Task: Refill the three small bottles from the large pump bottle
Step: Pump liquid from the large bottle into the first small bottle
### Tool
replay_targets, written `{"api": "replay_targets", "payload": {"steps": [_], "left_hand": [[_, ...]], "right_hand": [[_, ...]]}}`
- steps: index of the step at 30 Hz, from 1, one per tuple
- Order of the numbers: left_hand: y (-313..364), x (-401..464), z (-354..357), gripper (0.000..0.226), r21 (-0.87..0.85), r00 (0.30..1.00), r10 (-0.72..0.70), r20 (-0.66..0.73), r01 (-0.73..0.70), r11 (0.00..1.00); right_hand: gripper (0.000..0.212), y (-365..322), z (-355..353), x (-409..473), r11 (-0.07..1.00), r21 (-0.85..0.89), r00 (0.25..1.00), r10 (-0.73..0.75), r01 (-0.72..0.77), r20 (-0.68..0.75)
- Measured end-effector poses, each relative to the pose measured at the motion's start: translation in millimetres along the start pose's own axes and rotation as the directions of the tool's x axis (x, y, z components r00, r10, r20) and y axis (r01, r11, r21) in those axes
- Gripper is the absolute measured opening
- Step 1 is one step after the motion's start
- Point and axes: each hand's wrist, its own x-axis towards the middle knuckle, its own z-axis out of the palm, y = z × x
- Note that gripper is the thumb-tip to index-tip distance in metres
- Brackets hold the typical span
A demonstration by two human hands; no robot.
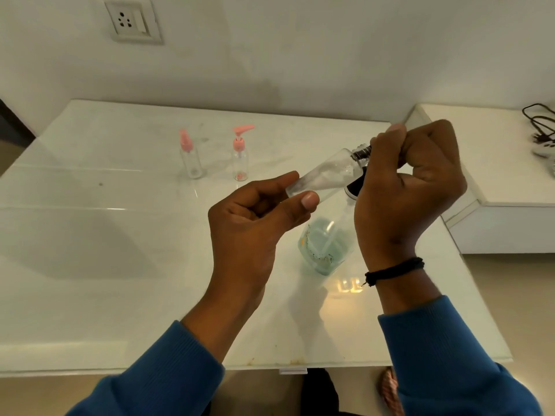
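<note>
The large pump bottle (326, 247), partly filled with bluish liquid, is stood on the white table (120, 235) at five o'clock. A small clear bottle (327, 175) is pinched at its base by the left hand (255, 217), while its dark cap is gripped by the right hand (411, 181). Two pink-topped bottles (240, 154) at eleven o'clock look empty, so refilling is judged barely begun. A wall socket (132, 19) is seen above.

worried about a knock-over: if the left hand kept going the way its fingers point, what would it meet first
Likely the right hand, gripping the cap end of the small bottle that the left hand pinches; depth is unclear.
</note>
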Motion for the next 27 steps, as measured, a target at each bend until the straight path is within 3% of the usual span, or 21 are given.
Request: {"api": "replay_targets", "payload": {"steps": [27], "left_hand": [[-0.5, -1.5, 0.8, 0.046, 0.031, 1.000, 0.005, -0.008, -0.005, 1.000]], "right_hand": [[0.038, 0.7, -0.8, -4.7, 0.998, 0.049, 0.999, 0.031, -0.031, 0.005]]}}
